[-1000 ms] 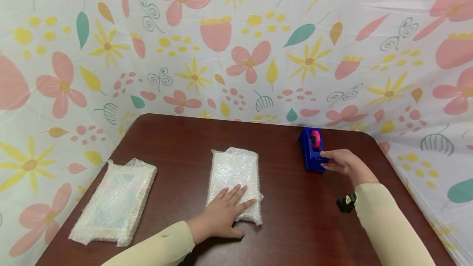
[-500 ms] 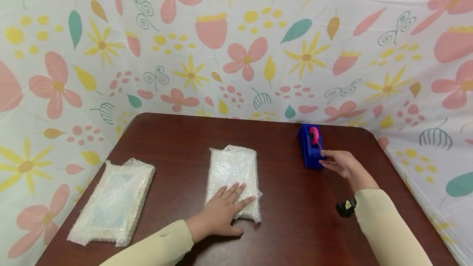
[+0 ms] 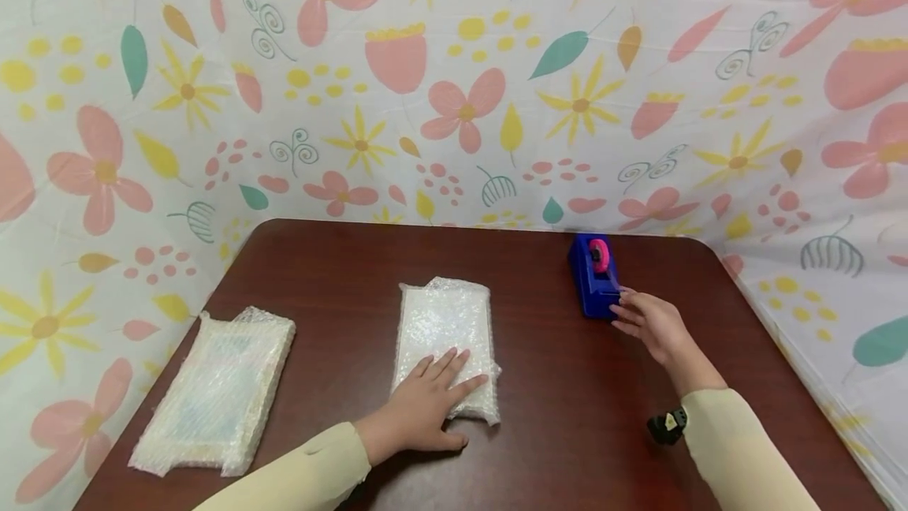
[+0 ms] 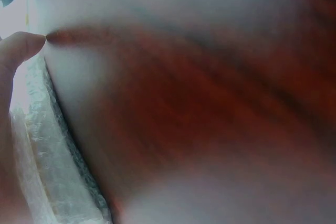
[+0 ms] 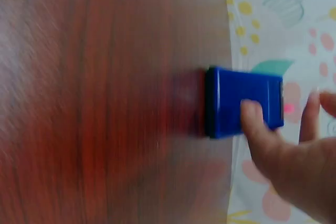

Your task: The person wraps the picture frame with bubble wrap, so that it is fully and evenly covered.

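Note:
A bubble-wrapped flat package lies mid-table, and my left hand rests on its lower part with fingers spread. The left wrist view shows part of that hand beside the wrapped edge; most of that view is blurred. At the right, my right hand is at the front of a blue tape dispenser with a pink-cored roll. Its fingertips pinch the end of a clear tape strip running from the roll. In the right wrist view, one fingertip overlaps the dispenser's blue front.
Another bubble-wrapped package lies at the left side of the dark brown table. A floral cloth hangs behind the table and along its sides. A black wrist device is on the right wrist.
The right hand's fingertips have shifted slightly to the right off the dispenser's front, and the tape strip shows between roll and fingers. The left hand stays on the package. The head view has shifted slightly.

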A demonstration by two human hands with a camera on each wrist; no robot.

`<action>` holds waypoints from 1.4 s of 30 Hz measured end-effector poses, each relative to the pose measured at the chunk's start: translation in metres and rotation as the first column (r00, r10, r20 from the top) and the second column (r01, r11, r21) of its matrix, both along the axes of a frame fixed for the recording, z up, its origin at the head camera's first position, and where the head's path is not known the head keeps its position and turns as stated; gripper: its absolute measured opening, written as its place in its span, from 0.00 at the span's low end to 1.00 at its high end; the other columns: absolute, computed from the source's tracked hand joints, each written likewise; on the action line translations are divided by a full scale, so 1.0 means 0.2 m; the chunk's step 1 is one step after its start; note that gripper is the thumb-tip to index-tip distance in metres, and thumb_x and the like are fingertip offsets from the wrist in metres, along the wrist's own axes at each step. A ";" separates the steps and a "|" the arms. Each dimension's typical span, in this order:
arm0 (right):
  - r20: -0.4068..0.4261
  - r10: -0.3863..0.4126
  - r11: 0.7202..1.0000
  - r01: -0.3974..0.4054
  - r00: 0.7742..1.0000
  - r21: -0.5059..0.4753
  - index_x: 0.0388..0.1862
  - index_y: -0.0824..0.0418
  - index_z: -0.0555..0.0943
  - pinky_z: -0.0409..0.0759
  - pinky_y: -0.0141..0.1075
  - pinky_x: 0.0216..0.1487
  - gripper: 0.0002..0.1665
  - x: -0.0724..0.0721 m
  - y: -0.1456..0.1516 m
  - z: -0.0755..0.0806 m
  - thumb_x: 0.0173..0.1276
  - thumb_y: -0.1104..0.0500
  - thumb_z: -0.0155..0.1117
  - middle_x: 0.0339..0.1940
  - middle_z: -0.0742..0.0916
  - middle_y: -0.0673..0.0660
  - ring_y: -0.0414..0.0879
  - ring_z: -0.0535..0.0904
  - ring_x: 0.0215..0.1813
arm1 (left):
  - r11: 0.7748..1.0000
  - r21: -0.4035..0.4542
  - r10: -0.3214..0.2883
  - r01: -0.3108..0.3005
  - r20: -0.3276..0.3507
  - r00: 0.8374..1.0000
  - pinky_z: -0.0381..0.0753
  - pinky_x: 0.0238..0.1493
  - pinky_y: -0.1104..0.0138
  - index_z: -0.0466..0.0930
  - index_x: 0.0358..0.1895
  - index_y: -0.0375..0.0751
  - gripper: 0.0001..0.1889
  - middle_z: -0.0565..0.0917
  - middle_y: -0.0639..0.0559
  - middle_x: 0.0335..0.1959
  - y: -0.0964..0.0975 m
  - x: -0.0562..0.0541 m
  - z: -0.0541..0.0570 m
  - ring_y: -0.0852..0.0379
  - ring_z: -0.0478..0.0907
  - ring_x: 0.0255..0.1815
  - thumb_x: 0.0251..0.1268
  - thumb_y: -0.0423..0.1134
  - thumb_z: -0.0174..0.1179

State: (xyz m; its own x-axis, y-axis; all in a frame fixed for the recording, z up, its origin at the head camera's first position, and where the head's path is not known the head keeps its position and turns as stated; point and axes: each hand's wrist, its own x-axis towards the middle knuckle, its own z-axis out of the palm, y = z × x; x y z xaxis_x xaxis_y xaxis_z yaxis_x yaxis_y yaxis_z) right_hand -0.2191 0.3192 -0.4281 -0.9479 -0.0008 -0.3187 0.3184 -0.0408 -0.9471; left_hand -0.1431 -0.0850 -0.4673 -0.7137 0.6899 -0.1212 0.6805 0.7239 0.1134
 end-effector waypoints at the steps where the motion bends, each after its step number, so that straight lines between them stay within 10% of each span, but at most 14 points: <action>1: -0.005 -0.030 0.999 0.030 1.000 0.022 0.37 0.49 0.82 0.87 0.28 0.49 0.13 0.01 -0.02 0.01 0.82 0.52 0.54 0.59 0.82 0.43 0.26 0.84 0.46 | 1.000 0.001 0.001 -0.001 -0.003 1.000 0.60 0.83 0.50 0.54 0.82 0.65 0.47 0.55 0.47 0.85 0.00 0.00 0.00 0.49 0.54 0.86 0.60 0.67 0.62; 8: 0.080 -0.161 0.987 0.161 0.984 0.000 0.28 0.47 0.80 0.85 0.27 0.43 0.16 0.02 -0.09 0.07 0.80 0.50 0.56 0.28 0.81 0.39 0.32 0.79 0.35 | 1.000 -0.003 0.000 0.000 -0.023 1.000 0.61 0.82 0.51 0.55 0.82 0.65 0.46 0.55 0.48 0.85 0.00 -0.01 -0.01 0.49 0.54 0.86 0.60 0.67 0.62; 17: 0.029 -0.084 0.976 0.088 0.996 -0.201 0.35 0.45 0.84 0.83 0.28 0.46 0.15 0.08 -0.07 0.09 0.82 0.51 0.53 0.33 0.86 0.40 0.32 0.81 0.41 | 1.000 0.003 -0.014 0.014 -0.026 1.000 0.61 0.82 0.50 0.55 0.82 0.64 0.45 0.57 0.47 0.85 0.01 0.00 -0.01 0.49 0.55 0.85 0.62 0.66 0.62; 31: 0.061 0.025 0.994 -0.019 0.998 -0.106 0.28 0.47 0.81 0.82 0.28 0.56 0.23 0.19 -0.09 0.01 0.85 0.55 0.45 0.38 0.87 0.34 0.28 0.82 0.47 | 1.000 0.002 0.010 -0.010 -0.012 1.000 0.59 0.83 0.50 0.54 0.82 0.65 0.46 0.54 0.47 0.85 -0.01 -0.01 0.00 0.48 0.54 0.86 0.62 0.66 0.61; 35: 0.062 0.040 0.991 -0.032 0.997 -0.130 0.26 0.45 0.83 0.59 0.46 0.85 0.27 0.18 -0.09 -0.03 0.85 0.55 0.43 0.42 0.85 0.29 0.41 0.67 0.74 | 1.000 0.003 0.004 -0.004 -0.018 1.000 0.61 0.82 0.50 0.54 0.82 0.65 0.45 0.55 0.47 0.85 0.00 -0.01 0.00 0.48 0.54 0.86 0.62 0.66 0.61; 37: 0.066 0.020 0.987 -0.010 0.998 -0.158 0.25 0.45 0.84 0.41 0.53 0.88 0.29 0.18 -0.10 -0.03 0.85 0.55 0.43 0.42 0.85 0.28 0.51 0.51 0.82 | 1.000 0.004 0.000 0.000 -0.022 1.000 0.62 0.82 0.50 0.55 0.82 0.65 0.45 0.56 0.47 0.85 0.00 -0.01 0.00 0.48 0.55 0.85 0.62 0.66 0.61; 42: 0.061 0.020 0.980 -0.007 0.998 -0.197 0.28 0.44 0.82 0.35 0.50 0.88 0.28 0.16 -0.09 -0.03 0.86 0.54 0.39 0.43 0.85 0.26 0.46 0.39 0.85 | 1.000 -0.002 0.000 0.000 -0.029 1.000 0.62 0.82 0.50 0.55 0.82 0.64 0.45 0.56 0.47 0.85 0.00 0.00 0.00 0.49 0.55 0.85 0.63 0.66 0.61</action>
